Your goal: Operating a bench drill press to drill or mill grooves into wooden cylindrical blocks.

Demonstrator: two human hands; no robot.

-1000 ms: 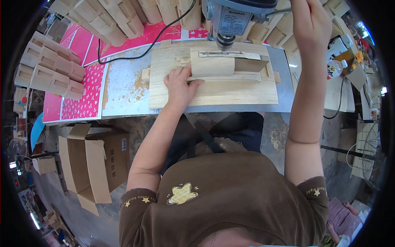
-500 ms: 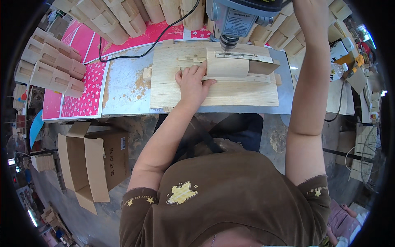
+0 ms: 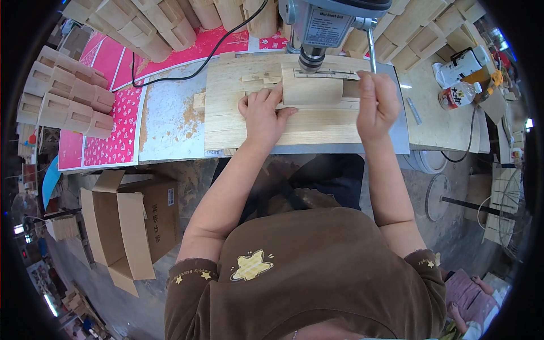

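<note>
A blue-grey bench drill [image 3: 327, 25] stands at the far edge, its chuck [image 3: 311, 59] low over a pale, rounded wooden block [image 3: 313, 90]. Along the block's top runs a narrow slot with dark marks. The block rests on a flat wooden board [image 3: 238, 127] with small wood strips fixed to it. My left hand [image 3: 265, 113] grips the block's left end, thumb at its near edge and the other fingers bent on the board. My right hand [image 3: 378, 105] is closed around the lower end of the drill's metal feed lever [image 3: 372, 48], right of the block. The drill's tip is hard to make out.
Stacks of similar wooden pieces [image 3: 73, 99] stand at the left and along the back. A black cord [image 3: 209, 56] crosses the back left. A bottle [image 3: 458, 95] and a small blade-like tool [image 3: 413, 111] lie right. An open cardboard box [image 3: 127, 226] sits on the floor.
My right hand has come down and nearer from the drill's upper right, drawing the feed lever down. The chuck looks slightly lower. My left hand stays at the block's left end.
</note>
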